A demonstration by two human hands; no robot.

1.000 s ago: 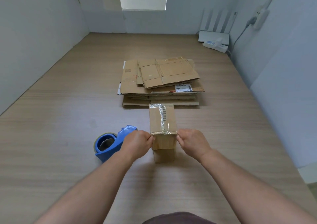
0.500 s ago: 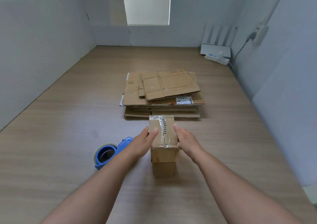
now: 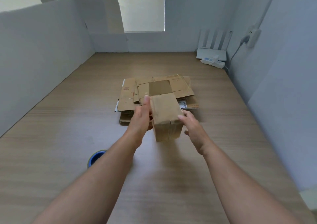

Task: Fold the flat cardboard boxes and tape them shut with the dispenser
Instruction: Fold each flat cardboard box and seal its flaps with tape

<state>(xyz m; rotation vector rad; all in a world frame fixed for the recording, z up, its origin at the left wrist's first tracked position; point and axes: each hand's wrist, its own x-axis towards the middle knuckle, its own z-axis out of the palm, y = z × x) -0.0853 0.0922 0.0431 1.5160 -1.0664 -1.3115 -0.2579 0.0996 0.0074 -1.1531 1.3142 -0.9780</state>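
The box (image 3: 164, 114) is up off the table (image 3: 60, 138), held between both hands over the near edge of the stack of flat cardboard (image 3: 127, 100). It is tilted, its top face leaning toward the camera, and slightly blurred. A seam runs down its near face.

The left hand (image 3: 141, 120) lies against the box's left side. Its thumb (image 3: 146, 101) stands straight up along the upper left edge. The other fingers are hidden behind the hand and the box, so I cannot tell whether they curl round it.

The right hand (image 3: 192, 126) is on the box's right side. Its fingers are spread and nearly straight, with the tips touching the upper right edge. Its thumb hangs lower, just beside the box's lower right corner and apart from it. So the box sits between the two palms, not inside either fist.

The blue dispenser (image 3: 96, 157) lies on the table near left, mostly covered by the left forearm.

At the far right corner are a white router (image 3: 211, 53) and a power strip (image 3: 213, 62).
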